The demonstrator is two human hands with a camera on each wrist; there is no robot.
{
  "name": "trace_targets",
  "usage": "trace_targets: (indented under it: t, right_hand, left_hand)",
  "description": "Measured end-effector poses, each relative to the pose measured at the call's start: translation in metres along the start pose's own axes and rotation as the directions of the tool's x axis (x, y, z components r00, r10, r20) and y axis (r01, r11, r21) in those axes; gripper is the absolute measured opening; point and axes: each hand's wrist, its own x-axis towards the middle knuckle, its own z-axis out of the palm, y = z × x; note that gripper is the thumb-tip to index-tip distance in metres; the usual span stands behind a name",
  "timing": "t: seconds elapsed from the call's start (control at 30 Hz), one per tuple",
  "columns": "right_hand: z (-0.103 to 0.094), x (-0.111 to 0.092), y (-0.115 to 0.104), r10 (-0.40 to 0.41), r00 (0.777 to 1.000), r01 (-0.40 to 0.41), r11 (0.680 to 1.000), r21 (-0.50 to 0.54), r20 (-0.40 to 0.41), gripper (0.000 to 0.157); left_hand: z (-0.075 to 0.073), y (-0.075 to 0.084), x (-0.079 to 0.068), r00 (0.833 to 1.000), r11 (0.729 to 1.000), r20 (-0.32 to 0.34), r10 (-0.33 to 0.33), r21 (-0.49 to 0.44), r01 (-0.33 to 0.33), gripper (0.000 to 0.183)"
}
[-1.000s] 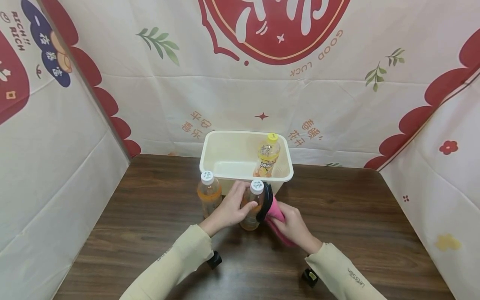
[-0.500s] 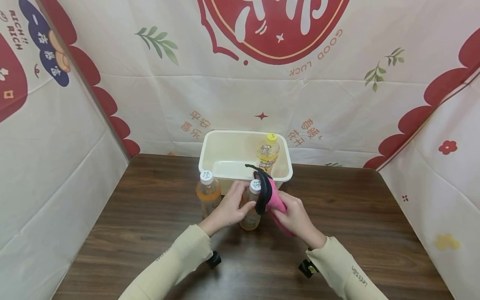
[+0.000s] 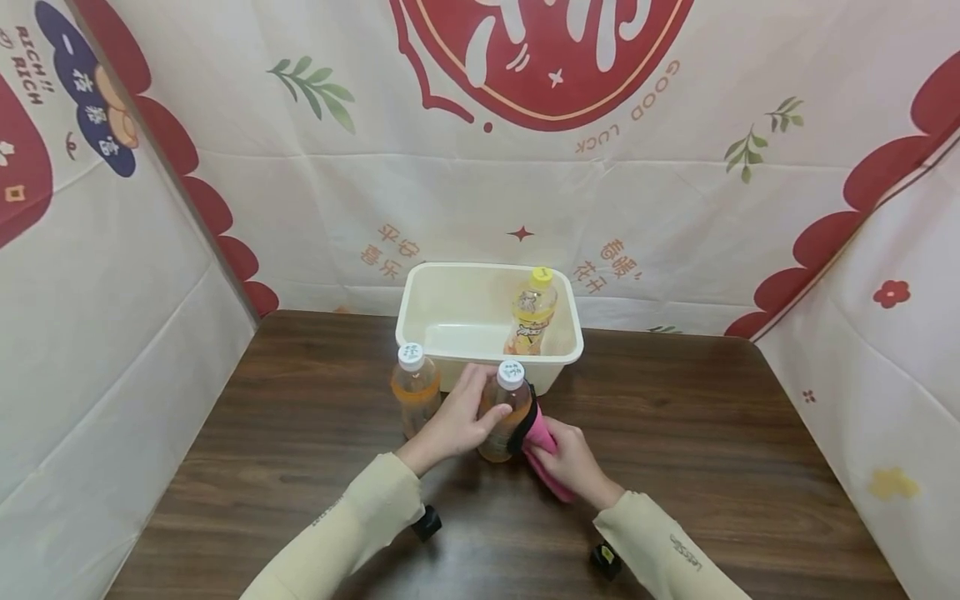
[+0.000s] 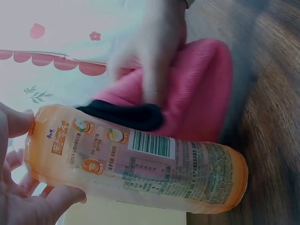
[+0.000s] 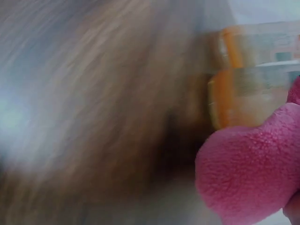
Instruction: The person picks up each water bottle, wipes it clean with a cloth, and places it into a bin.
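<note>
My left hand (image 3: 453,425) grips an upright clear plastic drink bottle (image 3: 512,398) with a white cap and orange label around its upper part. The label and barcode of that bottle (image 4: 154,161) face the left wrist view. On its right side, my right hand (image 3: 573,462) grips a bunched fuzzy pink cloth (image 3: 540,435) with a black edge, held against the bottle. In the right wrist view the pink cloth (image 5: 248,173) covers part of the bottle. A second white-capped bottle (image 3: 416,396) stands upright just left of my left hand.
Behind the bottles stands a cream plastic bin (image 3: 491,361) near the table's back edge. In its right side leans a yellow-capped bottle (image 3: 534,312). Printed cloth walls (image 3: 480,192) enclose the wooden table (image 3: 315,417).
My right hand and the pink cloth rose along the bottle toward its cap, then came back down its right side. My left hand kept hold of the bottle in the same place.
</note>
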Motion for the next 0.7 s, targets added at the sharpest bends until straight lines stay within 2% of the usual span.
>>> trace_targets:
  t: [0.17,0.3,0.43,0.5,0.7]
  right_hand:
    - [0.008,-0.006,0.011,0.018,0.997,-0.014,0.998,-0.055,0.078,0.018]
    - [0.011,-0.011,0.016,0.073,0.991,-0.064,0.995,-0.08,0.115,0.018]
    - [0.01,-0.015,0.018,0.068,0.993,-0.059,0.994,-0.091,0.1,0.02]
    - [0.009,-0.016,0.018,0.037,0.995,-0.03,0.996,-0.08,0.087,0.021]
    - [0.01,-0.015,0.018,0.012,0.996,-0.008,0.999,-0.051,0.089,0.021]
  left_hand:
    - [-0.001,0.0,0.0,1.0,1.0,-0.007,-0.01,-0.011,0.009,0.044]
    - [-0.001,0.0,0.001,0.999,0.999,0.001,-0.032,-0.039,0.032,0.044]
    - [-0.001,0.003,0.001,0.999,0.997,0.008,-0.044,-0.056,0.044,0.044]
    - [-0.001,0.004,0.001,0.999,0.998,0.0,-0.038,-0.055,0.038,0.044]
    - [0.001,0.011,0.003,0.992,0.991,-0.069,-0.106,-0.085,0.1,0.054]
